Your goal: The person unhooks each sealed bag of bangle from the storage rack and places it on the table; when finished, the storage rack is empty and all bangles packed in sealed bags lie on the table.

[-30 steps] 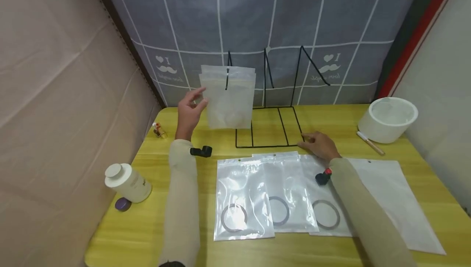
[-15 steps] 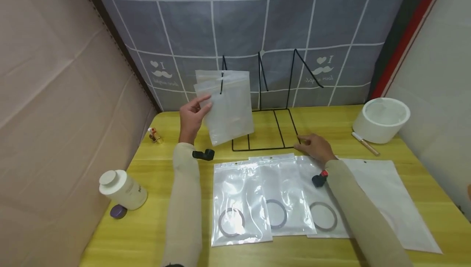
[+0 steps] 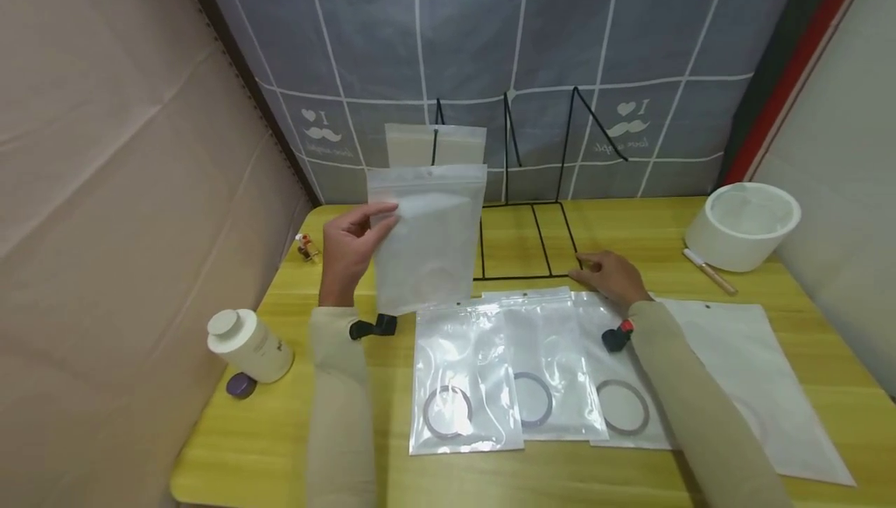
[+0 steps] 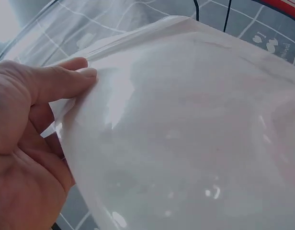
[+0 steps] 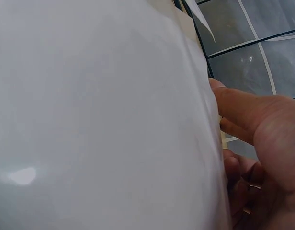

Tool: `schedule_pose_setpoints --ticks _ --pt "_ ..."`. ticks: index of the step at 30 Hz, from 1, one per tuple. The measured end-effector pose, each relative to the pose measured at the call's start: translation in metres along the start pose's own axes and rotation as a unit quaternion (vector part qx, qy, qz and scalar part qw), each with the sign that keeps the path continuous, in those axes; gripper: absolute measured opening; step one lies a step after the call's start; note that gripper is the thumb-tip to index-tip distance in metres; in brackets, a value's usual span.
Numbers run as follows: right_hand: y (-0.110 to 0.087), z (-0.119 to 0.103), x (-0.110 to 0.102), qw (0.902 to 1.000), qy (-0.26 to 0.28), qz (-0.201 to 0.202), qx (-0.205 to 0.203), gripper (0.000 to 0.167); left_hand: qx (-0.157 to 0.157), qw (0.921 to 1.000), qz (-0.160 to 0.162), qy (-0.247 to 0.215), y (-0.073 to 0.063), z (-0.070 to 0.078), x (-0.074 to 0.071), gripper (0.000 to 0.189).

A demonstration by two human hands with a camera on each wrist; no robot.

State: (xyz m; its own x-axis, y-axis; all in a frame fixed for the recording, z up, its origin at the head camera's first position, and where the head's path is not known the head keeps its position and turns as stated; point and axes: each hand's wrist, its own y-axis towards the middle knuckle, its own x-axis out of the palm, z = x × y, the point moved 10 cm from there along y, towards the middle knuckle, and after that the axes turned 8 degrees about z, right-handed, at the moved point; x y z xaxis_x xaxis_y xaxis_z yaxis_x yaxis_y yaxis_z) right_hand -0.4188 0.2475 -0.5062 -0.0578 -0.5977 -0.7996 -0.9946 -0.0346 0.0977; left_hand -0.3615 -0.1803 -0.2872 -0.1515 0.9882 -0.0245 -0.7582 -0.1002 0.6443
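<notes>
My left hand (image 3: 353, 247) pinches a white zip-lock bag (image 3: 427, 243) by its left edge, thumb in front. The bag hangs upright before the black wire rack (image 3: 535, 239), its top edge below the hook's tip. Behind it, another white bag (image 3: 413, 142) still hangs on the rack's left hook. In the left wrist view the held bag (image 4: 176, 120) fills most of the picture, glossy and slightly bulged. At the rack's front right corner, my right hand (image 3: 610, 278) holds the base wire between thumb and fingers.
Several clear-fronted zip bags (image 3: 458, 352) with rings inside lie overlapping in front of the rack. A larger white bag (image 3: 756, 383) lies under my right forearm. At left stand a white bottle (image 3: 252, 345) and purple cap (image 3: 241, 385); at right, a white bowl (image 3: 728, 236) and marker (image 3: 709, 271).
My left hand has taken the front bag off the left hook and drawn it toward me and down. The right hand keeps its hold on the rack.
</notes>
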Motion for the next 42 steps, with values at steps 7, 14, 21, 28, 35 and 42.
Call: schedule_pose_setpoints --ticks 7,14,21,28,35,42 --pt "0.0 0.0 0.004 0.9999 0.004 -0.012 0.004 0.068 -0.007 0.9993 -0.035 -0.01 -0.038 0.04 -0.022 0.02" --pt "0.003 0.004 -0.004 1.0 0.002 -0.009 -0.003 0.072 -0.136 0.9896 -0.036 0.028 -0.092 0.042 -0.05 0.02" --pt "0.005 0.011 -0.008 1.0 0.0 -0.003 -0.005 0.075 -0.335 0.9349 -0.046 0.109 -0.123 -0.062 -0.072 0.032" --pt "0.004 0.006 0.002 0.9998 0.014 -0.007 -0.011 0.073 -0.44 0.8659 -0.056 0.231 -0.144 -0.138 -0.099 0.027" --pt "0.003 0.002 0.003 0.9999 0.013 -0.008 -0.006 0.071 -0.419 0.8547 -0.105 0.288 -0.15 -0.145 -0.099 0.031" --pt "0.003 0.001 0.0 1.0 -0.002 -0.003 -0.005 0.072 -0.375 0.8059 -0.202 0.411 -0.149 -0.128 -0.089 0.04"
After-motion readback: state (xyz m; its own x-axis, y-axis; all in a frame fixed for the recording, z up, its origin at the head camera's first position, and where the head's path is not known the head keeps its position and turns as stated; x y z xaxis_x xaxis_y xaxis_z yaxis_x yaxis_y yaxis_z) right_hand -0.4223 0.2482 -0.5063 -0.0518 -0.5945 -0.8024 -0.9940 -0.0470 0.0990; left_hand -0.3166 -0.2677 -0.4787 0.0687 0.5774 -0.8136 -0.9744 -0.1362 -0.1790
